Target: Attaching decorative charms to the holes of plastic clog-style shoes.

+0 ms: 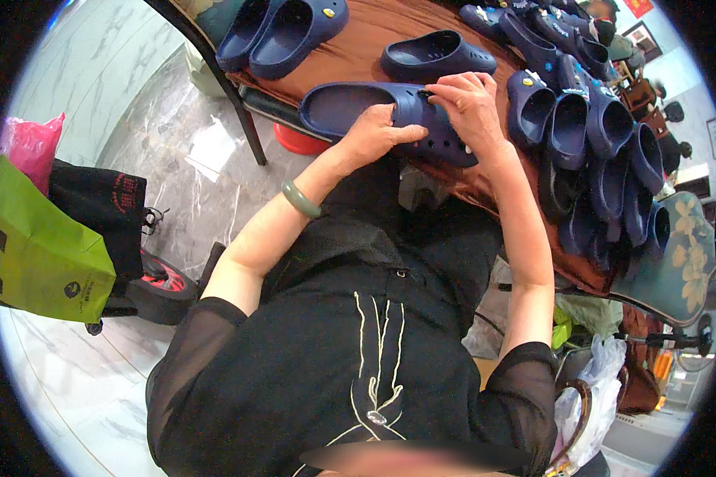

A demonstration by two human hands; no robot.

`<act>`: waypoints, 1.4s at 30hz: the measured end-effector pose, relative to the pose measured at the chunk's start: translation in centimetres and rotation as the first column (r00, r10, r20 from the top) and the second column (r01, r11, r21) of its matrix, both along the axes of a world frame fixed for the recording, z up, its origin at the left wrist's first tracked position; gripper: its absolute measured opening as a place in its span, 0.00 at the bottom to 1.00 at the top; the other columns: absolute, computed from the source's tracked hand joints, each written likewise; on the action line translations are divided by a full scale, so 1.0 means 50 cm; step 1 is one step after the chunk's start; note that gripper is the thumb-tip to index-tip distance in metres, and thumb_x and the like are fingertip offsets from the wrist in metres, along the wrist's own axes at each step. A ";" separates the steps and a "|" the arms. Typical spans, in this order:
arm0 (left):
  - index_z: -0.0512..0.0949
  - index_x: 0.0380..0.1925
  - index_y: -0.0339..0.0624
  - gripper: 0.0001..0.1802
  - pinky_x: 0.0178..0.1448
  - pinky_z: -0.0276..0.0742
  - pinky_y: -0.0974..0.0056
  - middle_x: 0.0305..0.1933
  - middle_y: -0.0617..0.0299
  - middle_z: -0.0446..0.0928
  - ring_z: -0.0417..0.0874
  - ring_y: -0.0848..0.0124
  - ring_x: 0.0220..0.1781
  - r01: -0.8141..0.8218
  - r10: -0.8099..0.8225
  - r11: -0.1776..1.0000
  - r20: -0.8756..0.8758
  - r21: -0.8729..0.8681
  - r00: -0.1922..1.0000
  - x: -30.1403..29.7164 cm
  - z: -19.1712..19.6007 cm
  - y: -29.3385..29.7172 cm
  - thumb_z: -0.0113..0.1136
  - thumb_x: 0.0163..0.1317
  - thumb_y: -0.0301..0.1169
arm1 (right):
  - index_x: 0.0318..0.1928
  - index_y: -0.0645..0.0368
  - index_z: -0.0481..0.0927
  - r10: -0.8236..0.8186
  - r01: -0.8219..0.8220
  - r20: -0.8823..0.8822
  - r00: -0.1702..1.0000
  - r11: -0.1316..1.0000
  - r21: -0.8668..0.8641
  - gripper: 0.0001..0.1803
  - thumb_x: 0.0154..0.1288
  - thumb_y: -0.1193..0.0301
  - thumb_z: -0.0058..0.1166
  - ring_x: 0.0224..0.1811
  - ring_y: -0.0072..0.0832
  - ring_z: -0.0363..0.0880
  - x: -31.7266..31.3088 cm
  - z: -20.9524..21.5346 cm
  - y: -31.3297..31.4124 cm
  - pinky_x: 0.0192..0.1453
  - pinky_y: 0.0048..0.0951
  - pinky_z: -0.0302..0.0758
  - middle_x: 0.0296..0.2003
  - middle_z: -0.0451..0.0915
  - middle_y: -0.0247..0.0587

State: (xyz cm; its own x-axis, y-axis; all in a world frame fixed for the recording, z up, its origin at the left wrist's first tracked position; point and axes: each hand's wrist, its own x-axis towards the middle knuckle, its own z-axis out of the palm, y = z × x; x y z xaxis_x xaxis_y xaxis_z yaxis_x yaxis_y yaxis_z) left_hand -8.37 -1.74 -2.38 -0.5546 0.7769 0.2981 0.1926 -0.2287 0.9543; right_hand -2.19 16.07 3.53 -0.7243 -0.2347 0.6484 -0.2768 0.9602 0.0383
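Observation:
A navy blue clog (334, 102) with holes in its toe lies on its side above my lap at the table's edge. My left hand (380, 133) is closed around its middle, thumb pressed on the outside near the holes. With bent fingers, my right hand (471, 107) pinches at the far edge of the same clog, beside a small dark spot. What lies between those fingertips is too small to make out. Just beyond my hands rests a single navy clog (436, 56), and a pair of navy clogs (296, 38) stands at the far left.
Many navy clogs (566, 119) are heaped along the right of the brown-covered table (366, 44). A red basin (298, 141) shows below the table edge. To my left are a green bag (48, 246) and a pink bag (36, 143). A flowered chair (667, 258) stands at right.

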 end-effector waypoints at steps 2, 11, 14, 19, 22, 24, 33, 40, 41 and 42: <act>0.78 0.37 0.40 0.11 0.43 0.71 0.71 0.34 0.71 0.77 0.75 0.80 0.36 0.011 -0.010 1.000 0.036 -0.012 0.999 -0.002 -0.007 -0.001 0.62 0.55 0.31 | 0.34 0.49 0.83 -0.028 0.029 -0.016 0.999 0.999 0.030 0.07 0.52 0.70 0.57 0.41 0.27 0.74 0.009 0.001 -0.014 0.56 0.38 0.58 0.34 0.79 0.29; 0.78 0.37 0.39 0.11 0.45 0.70 0.70 0.34 0.71 0.77 0.74 0.80 0.37 -0.016 0.015 0.999 -0.030 -0.032 0.999 -0.007 -0.021 0.003 0.62 0.55 0.31 | 0.37 0.54 0.81 -0.109 0.113 -0.033 0.994 0.970 0.214 0.13 0.49 0.76 0.52 0.43 0.28 0.73 0.023 -0.004 -0.059 0.59 0.40 0.57 0.36 0.78 0.31; 0.78 0.37 0.39 0.10 0.46 0.70 0.70 0.35 0.71 0.77 0.74 0.80 0.38 0.019 -0.019 1.000 0.020 -0.002 1.000 -0.005 -0.022 0.002 0.62 0.55 0.30 | 0.39 0.56 0.80 -0.137 0.132 0.011 0.991 0.972 0.194 0.14 0.49 0.77 0.50 0.45 0.28 0.73 0.031 -0.002 -0.067 0.59 0.42 0.56 0.38 0.77 0.32; 0.78 0.36 0.39 0.11 0.44 0.71 0.70 0.33 0.68 0.78 0.75 0.79 0.36 -0.035 0.033 0.998 -0.042 -0.045 0.999 -0.004 -0.032 -0.004 0.62 0.54 0.33 | 0.39 0.57 0.80 -0.098 0.087 0.084 0.992 0.988 0.130 0.14 0.49 0.74 0.49 0.48 0.29 0.71 0.046 0.004 -0.080 0.60 0.45 0.55 0.38 0.76 0.33; 0.79 0.34 0.38 0.12 0.41 0.72 0.69 0.29 0.65 0.79 0.76 0.78 0.33 -0.042 0.042 0.999 -0.054 0.003 0.998 0.004 -0.028 -0.005 0.61 0.54 0.35 | 0.37 0.58 0.80 -0.095 0.084 0.080 0.992 0.988 0.132 0.12 0.52 0.70 0.47 0.48 0.28 0.71 0.052 0.001 -0.080 0.60 0.46 0.55 0.37 0.76 0.33; 0.77 0.35 0.38 0.12 0.42 0.71 0.69 0.31 0.65 0.78 0.74 0.79 0.35 -0.046 0.046 0.999 -0.083 0.005 0.995 0.012 -0.012 -0.011 0.61 0.55 0.35 | 0.32 0.59 0.80 -0.099 0.089 0.048 0.994 0.981 0.170 0.12 0.53 0.67 0.46 0.45 0.29 0.71 0.048 -0.001 -0.086 0.60 0.48 0.54 0.34 0.75 0.33; 0.77 0.37 0.37 0.10 0.43 0.71 0.70 0.33 0.70 0.77 0.74 0.79 0.36 -0.003 0.004 1.000 -0.069 0.012 0.998 0.017 0.000 -0.012 0.58 0.56 0.29 | 0.30 0.59 0.81 -0.148 0.138 0.020 0.989 0.956 0.257 0.12 0.54 0.67 0.45 0.44 0.30 0.70 0.048 -0.011 -0.094 0.59 0.52 0.53 0.33 0.74 0.33; 0.79 0.31 0.39 0.07 0.38 0.71 0.71 0.28 0.67 0.78 0.76 0.78 0.31 0.014 -0.003 0.997 0.145 -0.079 0.989 -0.014 0.057 0.029 0.60 0.53 0.30 | 0.39 0.53 0.81 -0.203 0.198 -0.019 0.979 0.969 -0.148 0.11 0.62 0.65 0.47 0.42 0.34 0.78 0.045 -0.035 0.049 0.50 0.42 0.67 0.37 0.80 0.42; 0.79 0.30 0.39 0.08 0.37 0.71 0.72 0.29 0.66 0.78 0.77 0.77 0.30 0.017 -0.003 0.997 0.189 -0.071 0.982 -0.016 0.057 0.034 0.61 0.53 0.31 | 0.38 0.54 0.81 -0.225 0.213 -0.011 0.974 0.936 -0.279 0.10 0.62 0.66 0.48 0.40 0.36 0.78 0.063 -0.026 0.082 0.46 0.39 0.72 0.35 0.80 0.44; 0.79 0.29 0.39 0.08 0.37 0.71 0.71 0.27 0.66 0.78 0.76 0.76 0.29 0.018 -0.004 0.997 0.177 -0.078 0.984 -0.022 0.056 0.039 0.61 0.52 0.31 | 0.37 0.56 0.81 -0.285 0.274 0.019 0.958 0.897 -0.346 0.10 0.60 0.67 0.50 0.40 0.39 0.78 0.083 -0.032 0.117 0.44 0.38 0.73 0.35 0.80 0.45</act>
State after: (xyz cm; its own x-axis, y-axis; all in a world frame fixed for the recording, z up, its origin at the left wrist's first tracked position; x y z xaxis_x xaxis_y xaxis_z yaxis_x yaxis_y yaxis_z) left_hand -9.49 0.18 0.40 -0.5845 0.8003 0.1337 0.0175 -0.1523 0.9882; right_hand 1.96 21.94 1.92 -0.7058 0.2141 0.6753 0.0010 0.9535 -0.3012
